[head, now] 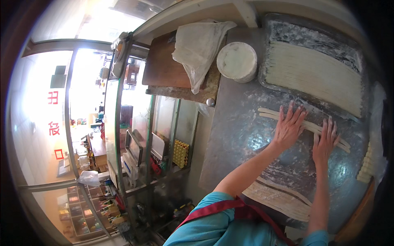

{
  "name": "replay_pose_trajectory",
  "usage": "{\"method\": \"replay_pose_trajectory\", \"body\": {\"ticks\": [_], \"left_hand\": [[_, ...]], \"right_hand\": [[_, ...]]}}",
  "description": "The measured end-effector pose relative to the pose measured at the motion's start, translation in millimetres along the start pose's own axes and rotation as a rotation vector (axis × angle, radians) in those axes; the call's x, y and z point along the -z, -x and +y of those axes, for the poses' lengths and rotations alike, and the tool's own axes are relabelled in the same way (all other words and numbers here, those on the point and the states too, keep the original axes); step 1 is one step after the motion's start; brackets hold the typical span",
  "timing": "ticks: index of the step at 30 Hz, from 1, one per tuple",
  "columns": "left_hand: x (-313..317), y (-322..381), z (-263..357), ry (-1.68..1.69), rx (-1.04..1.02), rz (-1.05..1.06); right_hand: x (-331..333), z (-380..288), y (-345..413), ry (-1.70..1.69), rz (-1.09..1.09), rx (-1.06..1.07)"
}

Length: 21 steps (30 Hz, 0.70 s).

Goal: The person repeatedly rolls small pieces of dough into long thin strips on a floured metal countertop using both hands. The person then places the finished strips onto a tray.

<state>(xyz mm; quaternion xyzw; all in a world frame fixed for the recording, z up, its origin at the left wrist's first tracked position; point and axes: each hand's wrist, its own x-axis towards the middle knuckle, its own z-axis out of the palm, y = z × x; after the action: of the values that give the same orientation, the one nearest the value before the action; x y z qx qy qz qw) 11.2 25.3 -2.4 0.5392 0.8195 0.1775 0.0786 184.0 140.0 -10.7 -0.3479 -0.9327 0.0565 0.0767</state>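
Two thin dough strips point(310, 126) lie side by side on the floured metal worktop point(234, 129). My left hand point(289, 126) rests palm down across their left half, fingers spread. Farther right, my right hand point(326, 138) also lies flat over the strips, covering part of them. Neither hand is closed around the dough. Both ends of the strips show beyond my hands. Close to my body, below my forearms, is a row of floured dough strips point(274, 200), with one strip set slightly apart from the others.
A floured tray point(263, 73) beyond my hands holds many dough strips packed together. A round white tub point(237, 60) of pale powder stands left of it. Further left, a plastic sheet point(197, 46) covers part of a wooden board point(160, 67). Dough pieces point(365, 166) lie at the right edge.
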Motion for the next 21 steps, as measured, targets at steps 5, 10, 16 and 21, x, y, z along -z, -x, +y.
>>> {"method": "replay_pose_trajectory", "body": {"ticks": [5,10,16,21], "left_hand": [[16,10,-13,-0.021,0.000,-0.019],[17,11,-27,-0.052,0.013,0.103],[22,9,-39,-0.065,0.033,0.004],[32,9,-46,-0.027,0.074,0.036]], "right_hand": [[4,11,9,0.071,-0.068,0.000],[-2,31,11,0.091,0.008,-0.038],[-7,47,16,0.148,0.056,0.004],[-5,57,20,0.127,0.078,-0.004]]}}
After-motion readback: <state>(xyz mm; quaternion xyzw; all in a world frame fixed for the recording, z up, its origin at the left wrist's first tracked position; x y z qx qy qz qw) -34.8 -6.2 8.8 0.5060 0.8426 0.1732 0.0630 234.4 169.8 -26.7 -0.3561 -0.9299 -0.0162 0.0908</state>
